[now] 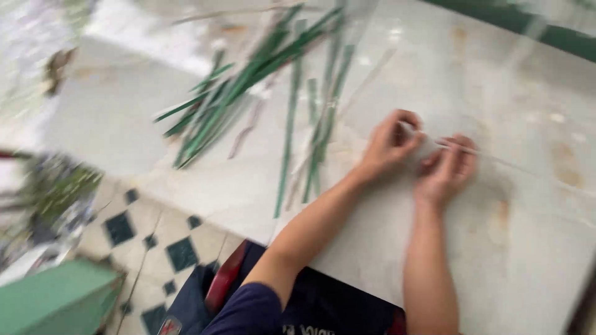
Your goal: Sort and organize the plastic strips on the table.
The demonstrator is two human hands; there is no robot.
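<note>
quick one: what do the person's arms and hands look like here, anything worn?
Both hands, left and right, are bare: no gloves, and no rings or watch visible, though the frame is blurred. Forearms are bare too. A short dark navy sleeve covers the left upper arm; the right arm's sleeve is out of frame.

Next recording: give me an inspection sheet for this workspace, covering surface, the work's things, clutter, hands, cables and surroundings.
Surface: pale marble-like floor slab with brownish stains.
Work's things: thin pale strip, pinched between both hands; its far end is blurred.
Clutter: loose green leaf strips fanned out up-left of the hands; a few pale strips among them.
Hands: left hand and right hand close together, fingers curled on the strip.
Cables: nothing seen.
Surroundings: checkered tile floor lower left, green box in the corner, blurred foliage at the left edge.
</note>
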